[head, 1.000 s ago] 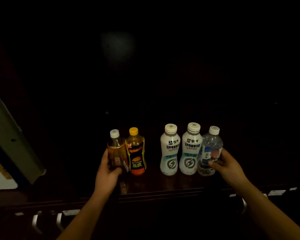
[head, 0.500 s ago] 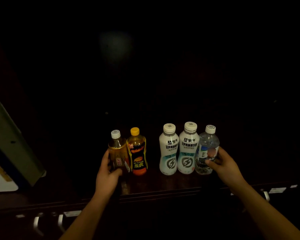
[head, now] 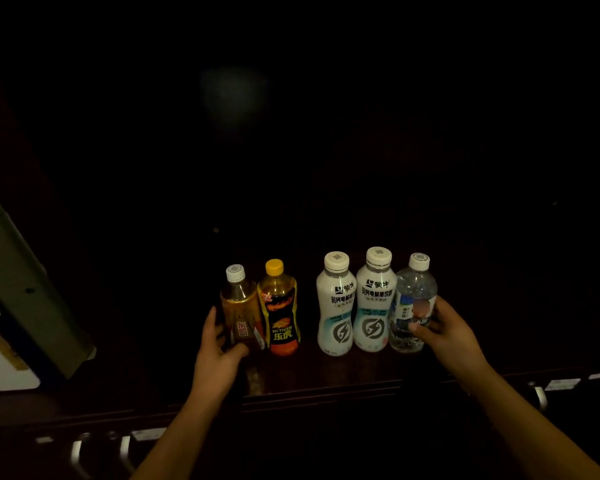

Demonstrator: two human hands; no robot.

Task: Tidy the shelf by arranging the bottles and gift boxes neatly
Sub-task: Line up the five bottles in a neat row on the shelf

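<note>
Nearest, along the bottom of the view, pale drawer handles (head: 78, 457) catch a little light on the dark cabinet front, with another handle (head: 540, 398) at the right. Just above them runs the front edge of the dark wooden shelf (head: 326, 386), where five bottles stand upright in a row. At the left end the left hand (head: 219, 355) is wrapped around the lower part of the amber tea bottle (head: 239, 306), thumb across the front of its label and fingers behind it, so the hand is closed on it. Touching that bottle on its right is the Hi-Tiger energy drink bottle (head: 280, 310) with a yellow cap. A clear gap separates this pair from the other three. Next come two matching white electrolyte drink bottles (head: 336, 306) (head: 374, 303), side by side and touching, each with a lightning mark on the label. At the right end the right hand (head: 444, 334) grips the clear water bottle (head: 413, 306) from its right side, thumb on the front of the label, the bottle pressed against the second white one. Farther off at the left a grey-green slanted panel (head: 18, 278) leans across a white and yellow object (head: 0, 365). Beyond the bottles the shelf recess is too dark to make out, apart from a faint pale smudge (head: 234, 95) high up.
</note>
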